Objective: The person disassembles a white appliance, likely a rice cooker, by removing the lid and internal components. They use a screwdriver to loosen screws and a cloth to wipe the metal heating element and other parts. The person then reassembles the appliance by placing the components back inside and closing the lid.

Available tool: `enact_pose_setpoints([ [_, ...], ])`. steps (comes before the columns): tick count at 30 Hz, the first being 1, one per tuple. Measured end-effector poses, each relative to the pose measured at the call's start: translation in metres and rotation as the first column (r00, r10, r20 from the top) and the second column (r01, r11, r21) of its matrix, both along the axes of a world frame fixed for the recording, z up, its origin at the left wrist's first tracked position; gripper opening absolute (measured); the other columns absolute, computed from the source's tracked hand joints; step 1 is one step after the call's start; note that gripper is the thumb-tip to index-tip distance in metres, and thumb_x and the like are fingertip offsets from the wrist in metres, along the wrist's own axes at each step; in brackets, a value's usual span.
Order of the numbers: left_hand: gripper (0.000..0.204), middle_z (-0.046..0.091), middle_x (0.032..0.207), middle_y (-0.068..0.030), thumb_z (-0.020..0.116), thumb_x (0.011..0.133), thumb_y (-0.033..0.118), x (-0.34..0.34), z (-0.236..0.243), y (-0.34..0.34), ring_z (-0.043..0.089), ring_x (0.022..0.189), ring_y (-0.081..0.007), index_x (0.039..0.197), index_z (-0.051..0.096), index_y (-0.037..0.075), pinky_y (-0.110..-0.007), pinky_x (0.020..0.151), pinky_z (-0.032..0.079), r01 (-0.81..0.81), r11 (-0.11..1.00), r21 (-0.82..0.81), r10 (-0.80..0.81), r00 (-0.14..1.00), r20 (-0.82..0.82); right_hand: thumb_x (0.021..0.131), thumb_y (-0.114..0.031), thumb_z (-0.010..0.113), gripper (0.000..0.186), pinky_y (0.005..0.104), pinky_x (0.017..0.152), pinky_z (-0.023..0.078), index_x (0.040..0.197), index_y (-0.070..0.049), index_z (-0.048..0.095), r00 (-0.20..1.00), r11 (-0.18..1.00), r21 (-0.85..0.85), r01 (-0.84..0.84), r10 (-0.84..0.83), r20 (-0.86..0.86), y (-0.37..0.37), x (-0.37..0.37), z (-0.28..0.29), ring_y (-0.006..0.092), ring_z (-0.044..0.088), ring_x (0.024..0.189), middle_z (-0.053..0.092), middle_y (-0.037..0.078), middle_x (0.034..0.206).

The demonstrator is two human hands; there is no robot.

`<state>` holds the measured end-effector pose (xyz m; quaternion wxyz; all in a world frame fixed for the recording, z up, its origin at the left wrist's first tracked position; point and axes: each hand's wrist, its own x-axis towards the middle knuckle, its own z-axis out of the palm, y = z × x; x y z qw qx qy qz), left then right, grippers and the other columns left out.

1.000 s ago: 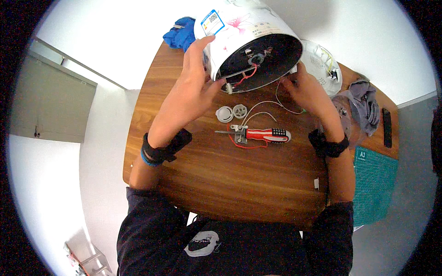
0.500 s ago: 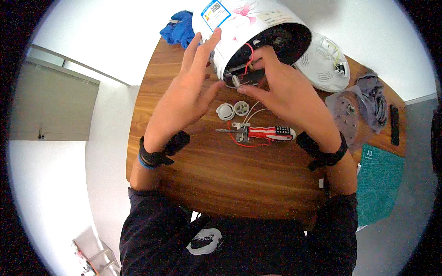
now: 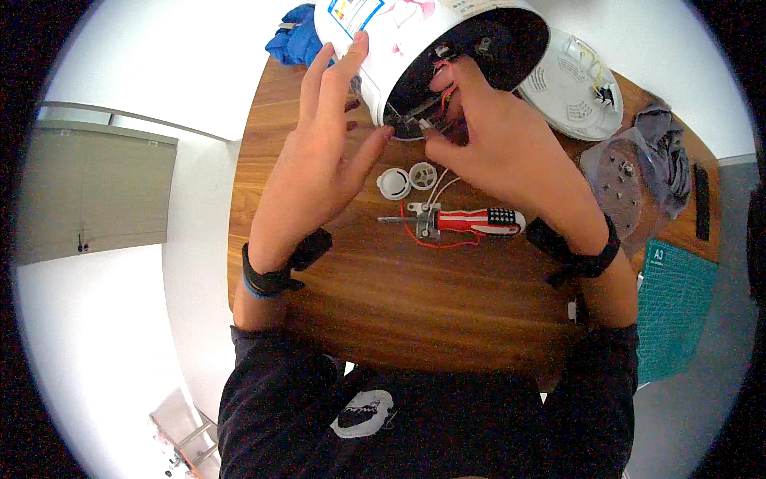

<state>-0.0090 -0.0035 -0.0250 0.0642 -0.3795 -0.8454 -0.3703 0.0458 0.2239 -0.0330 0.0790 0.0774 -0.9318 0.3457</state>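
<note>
A white, flower-patterned rice cooker body [image 3: 383, 60] lies tipped at the table's far side, its dark open underside [image 3: 499, 76] facing me. My left hand [image 3: 323, 152] rests against its left outer wall, fingers stretched and thumb by the rim. Inside the opening, my right hand [image 3: 487, 120] has its fingers curled around red wires [image 3: 447, 96]. A small pale part [image 3: 425, 124] shows beside the right thumb; its kind is unclear. The right fingertips are partly hidden. Below lie a screwdriver [image 3: 479, 221] with a red, white and black handle, and a metal bracket [image 3: 424, 214] with wires.
Two round white plastic pieces [image 3: 394, 184] sit near the screwdriver. To the right are a vented white base cover [image 3: 570, 88], a clear bag with small screws [image 3: 618, 180], grey cloth [image 3: 666, 160], a black bar [image 3: 701, 203] and a green cutting mat [image 3: 674, 311]. Blue cloth [image 3: 294, 40] lies far left.
The cooker body has turned slightly, showing more of its opening. My right hand has shifted a little inside it with the red wires. The left hand stays against the wall; the view has shifted slightly.
</note>
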Motion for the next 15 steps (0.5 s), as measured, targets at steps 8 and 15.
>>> enact_pose_setpoints([
  [8, 0.089, 0.029, 0.162, -0.0326, 0.077, 0.091, 0.003, -0.001, -0.001, 0.001, 0.056, 0.133, -0.0494, 0.165, 0.03, 0.018, -0.047, 0.101, 0.058, 0.007, 1.0, 0.004, -0.007, 1.0, -0.004, 0.088, -0.04, 0.076, 0.057, 0.0541, 0.079, 0.06, 0.124, -0.001, 0.054, 0.997, 0.999, 0.002, -0.044, 0.044, 0.059, 0.004, 0.0, 0.003, 0.0457, 0.074, 0.089, 0.075, 0.023, 0.094],
  [15, 0.09, 0.027, 0.163, -0.0323, 0.075, 0.092, 0.0, 0.001, 0.0, 0.004, 0.054, 0.136, -0.0471, 0.166, 0.027, 0.015, -0.046, 0.102, 0.058, -0.009, 1.0, 0.016, 0.008, 0.998, 0.061, 0.089, -0.046, 0.076, 0.049, 0.053, 0.071, 0.061, 0.107, -0.001, 0.064, 0.998, 0.99, 0.141, -0.02, 0.027, -0.049, -0.003, 0.001, -0.009, 0.043, 0.075, 0.08, 0.075, 0.022, 0.086],
])
